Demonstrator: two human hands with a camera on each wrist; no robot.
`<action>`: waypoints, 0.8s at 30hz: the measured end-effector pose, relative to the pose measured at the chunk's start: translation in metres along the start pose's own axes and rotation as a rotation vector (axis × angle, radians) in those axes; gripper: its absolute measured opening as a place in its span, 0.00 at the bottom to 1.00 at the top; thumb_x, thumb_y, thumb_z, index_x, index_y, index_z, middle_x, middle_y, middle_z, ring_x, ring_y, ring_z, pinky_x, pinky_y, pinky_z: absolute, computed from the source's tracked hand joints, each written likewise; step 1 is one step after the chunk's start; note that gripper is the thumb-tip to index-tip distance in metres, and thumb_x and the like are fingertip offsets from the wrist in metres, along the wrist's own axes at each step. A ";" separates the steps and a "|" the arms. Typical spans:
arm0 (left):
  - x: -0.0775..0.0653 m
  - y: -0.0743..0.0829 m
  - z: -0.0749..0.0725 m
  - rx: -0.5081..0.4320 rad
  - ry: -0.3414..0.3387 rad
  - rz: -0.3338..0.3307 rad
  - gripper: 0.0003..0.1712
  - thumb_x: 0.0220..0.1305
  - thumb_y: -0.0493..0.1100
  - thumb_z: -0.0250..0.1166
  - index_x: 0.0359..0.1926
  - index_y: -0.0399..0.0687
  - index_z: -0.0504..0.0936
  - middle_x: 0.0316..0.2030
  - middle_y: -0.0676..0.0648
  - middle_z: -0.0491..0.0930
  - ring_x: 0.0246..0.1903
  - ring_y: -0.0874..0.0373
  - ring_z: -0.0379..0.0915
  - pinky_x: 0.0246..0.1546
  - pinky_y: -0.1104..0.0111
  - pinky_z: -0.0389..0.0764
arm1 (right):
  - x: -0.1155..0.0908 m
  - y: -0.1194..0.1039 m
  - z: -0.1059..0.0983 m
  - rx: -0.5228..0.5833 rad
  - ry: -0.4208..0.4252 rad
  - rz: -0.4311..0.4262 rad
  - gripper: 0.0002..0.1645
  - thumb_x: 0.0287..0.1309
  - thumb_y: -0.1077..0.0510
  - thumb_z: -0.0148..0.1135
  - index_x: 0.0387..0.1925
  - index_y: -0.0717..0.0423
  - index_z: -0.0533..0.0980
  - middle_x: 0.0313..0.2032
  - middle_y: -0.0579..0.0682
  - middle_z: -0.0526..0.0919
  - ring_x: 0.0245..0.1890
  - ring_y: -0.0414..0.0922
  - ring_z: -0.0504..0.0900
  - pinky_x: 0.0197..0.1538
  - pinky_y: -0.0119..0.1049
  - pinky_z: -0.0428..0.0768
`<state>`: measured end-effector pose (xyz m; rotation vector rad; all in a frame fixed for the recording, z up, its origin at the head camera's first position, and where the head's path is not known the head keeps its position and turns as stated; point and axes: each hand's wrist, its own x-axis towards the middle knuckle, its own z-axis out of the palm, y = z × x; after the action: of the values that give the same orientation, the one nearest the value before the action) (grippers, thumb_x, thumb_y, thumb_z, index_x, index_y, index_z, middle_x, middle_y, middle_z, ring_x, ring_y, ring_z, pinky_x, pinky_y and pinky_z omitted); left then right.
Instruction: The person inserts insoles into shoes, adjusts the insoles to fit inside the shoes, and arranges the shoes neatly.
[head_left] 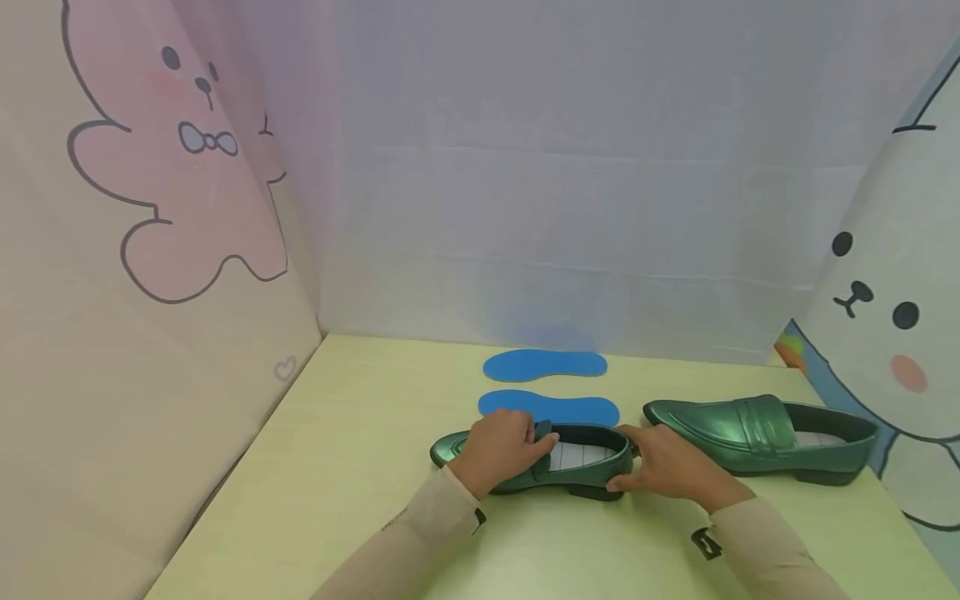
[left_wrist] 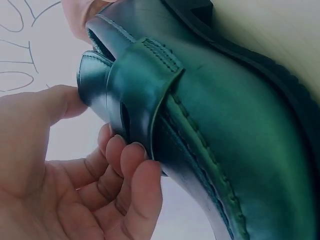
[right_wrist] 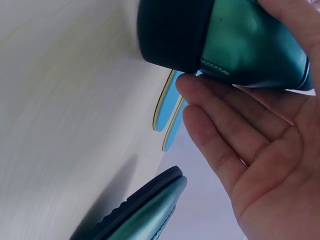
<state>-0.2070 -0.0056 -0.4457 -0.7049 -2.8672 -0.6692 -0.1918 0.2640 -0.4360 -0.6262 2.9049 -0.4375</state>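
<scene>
A shiny green loafer sits on the table with its toe to the left. My left hand grips it across the front, and the left wrist view shows the thumb at the tongue with curled fingers against the strap. At the back end, my right hand holds the heel between thumb and fingers; the right wrist view shows the dark heel block beside the fingertips. A pale, lined inner sole shows through the opening. The toe is partly hidden by my left hand.
The matching green loafer stands to the right, toe left. Two blue insoles lie behind the held shoe, the farther insole near the back edge and the nearer insole just behind the shoe. Printed curtains enclose the table.
</scene>
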 end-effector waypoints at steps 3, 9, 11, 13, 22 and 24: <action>0.001 0.001 -0.002 -0.025 -0.001 0.004 0.31 0.63 0.64 0.54 0.08 0.57 0.62 0.05 0.58 0.52 0.05 0.64 0.48 0.05 0.74 0.46 | 0.000 0.001 0.000 0.010 -0.004 -0.004 0.58 0.33 0.24 0.65 0.58 0.61 0.69 0.43 0.52 0.80 0.37 0.45 0.78 0.41 0.46 0.78; 0.002 0.001 -0.004 -0.098 -0.032 -0.023 0.30 0.62 0.56 0.56 0.06 0.55 0.59 0.05 0.58 0.48 0.06 0.64 0.43 0.06 0.74 0.44 | -0.001 0.001 0.001 0.028 -0.010 0.007 0.58 0.33 0.24 0.65 0.58 0.61 0.69 0.42 0.51 0.80 0.36 0.44 0.78 0.41 0.45 0.78; 0.002 0.002 -0.004 -0.116 -0.042 -0.031 0.29 0.61 0.54 0.56 0.06 0.55 0.59 0.05 0.58 0.48 0.06 0.64 0.42 0.06 0.74 0.45 | 0.000 0.000 0.001 0.028 -0.014 0.012 0.58 0.33 0.24 0.65 0.58 0.61 0.69 0.42 0.50 0.80 0.36 0.44 0.78 0.40 0.45 0.78; 0.002 0.002 -0.005 -0.136 -0.055 -0.036 0.28 0.60 0.52 0.56 0.06 0.55 0.59 0.05 0.58 0.48 0.06 0.65 0.42 0.07 0.74 0.46 | -0.001 0.000 0.001 0.027 -0.012 0.012 0.58 0.33 0.24 0.65 0.58 0.60 0.69 0.41 0.50 0.80 0.36 0.43 0.78 0.40 0.45 0.78; 0.002 -0.001 -0.009 -0.203 -0.110 -0.017 0.24 0.59 0.43 0.50 0.07 0.53 0.57 0.05 0.57 0.48 0.07 0.63 0.44 0.09 0.73 0.50 | -0.002 0.001 0.002 0.004 0.002 0.019 0.59 0.32 0.22 0.64 0.58 0.59 0.69 0.41 0.50 0.81 0.38 0.46 0.78 0.42 0.47 0.78; 0.001 -0.002 -0.009 -0.215 -0.111 -0.012 0.23 0.58 0.41 0.50 0.07 0.53 0.57 0.06 0.57 0.49 0.07 0.63 0.44 0.10 0.73 0.50 | -0.002 0.001 0.003 0.002 0.003 0.020 0.59 0.32 0.22 0.64 0.59 0.59 0.69 0.41 0.50 0.81 0.38 0.46 0.78 0.42 0.47 0.78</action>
<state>-0.2084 -0.0112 -0.4381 -0.7763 -2.9298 -0.9804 -0.1899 0.2650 -0.4385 -0.5967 2.9101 -0.4392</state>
